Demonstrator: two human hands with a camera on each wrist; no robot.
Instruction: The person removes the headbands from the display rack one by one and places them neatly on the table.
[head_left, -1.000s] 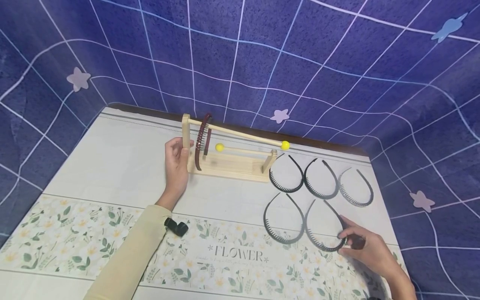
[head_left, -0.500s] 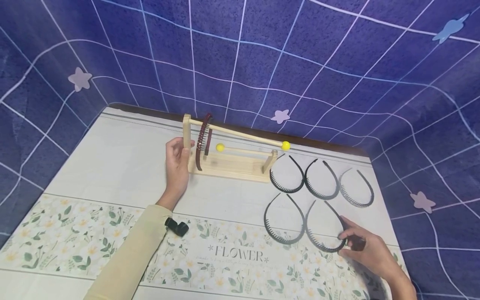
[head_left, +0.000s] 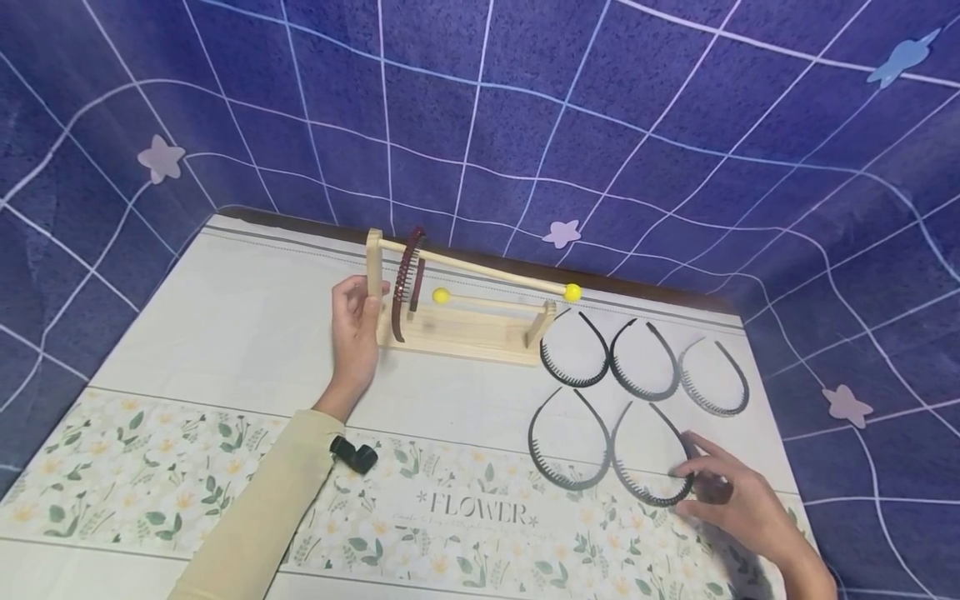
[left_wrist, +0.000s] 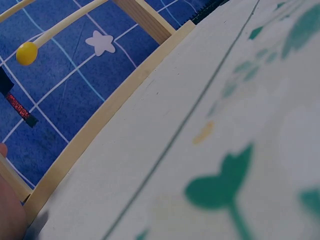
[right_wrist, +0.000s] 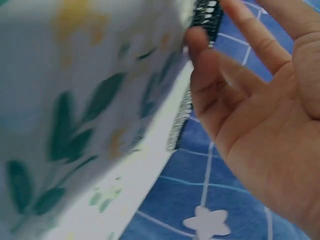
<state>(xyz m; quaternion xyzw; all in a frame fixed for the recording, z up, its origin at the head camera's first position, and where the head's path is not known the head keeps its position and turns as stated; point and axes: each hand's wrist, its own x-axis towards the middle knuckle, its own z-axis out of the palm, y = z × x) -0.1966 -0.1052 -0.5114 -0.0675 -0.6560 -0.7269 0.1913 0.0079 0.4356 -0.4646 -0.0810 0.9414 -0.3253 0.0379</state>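
My left hand (head_left: 356, 333) grips the left upright of a light wooden rack (head_left: 465, 333), whose two rods end in yellow balls (head_left: 572, 292). A dark red toothed headband (head_left: 405, 279) hangs over the upper rod near that upright; the left wrist view catches one end of this red headband (left_wrist: 20, 109). At the front right, my right hand (head_left: 738, 500) has its thumb and fingers around the right side of a black toothed headband (head_left: 651, 498) lying on the table. In the right wrist view, curled fingers (right_wrist: 197, 42) are right at the black headband (right_wrist: 207, 17).
Beside the held one lies another black headband (head_left: 570, 482). Behind them, a row of three more includes a middle headband (head_left: 643, 393) and a greyish right one (head_left: 716, 408). A flower-print cloth (head_left: 225, 467) covers the table; blue grid-patterned fabric (head_left: 480, 125) surrounds its back and sides.
Both hands, the rack and the headbands keep nearly the same places. The right hand's fingers shift only very slightly at the black headband.
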